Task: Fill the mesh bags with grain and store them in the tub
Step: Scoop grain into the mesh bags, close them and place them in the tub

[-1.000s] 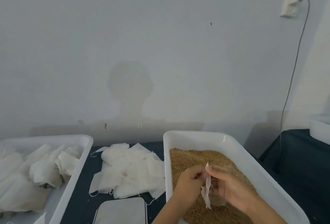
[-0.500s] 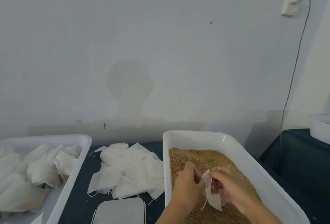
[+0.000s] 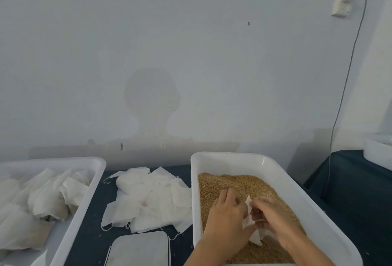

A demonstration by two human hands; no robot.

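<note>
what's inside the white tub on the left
The left tub holds a heap of white mesh bags, bunched and lying on their sides. Whether grain is in them cannot be seen through the cloth, and the tub floor beneath them is covered.

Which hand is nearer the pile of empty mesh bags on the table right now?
Left. The left hand is over the grain tub's near-left part, closest to the pile of empty mesh bags; the right hand sits farther right.
</note>
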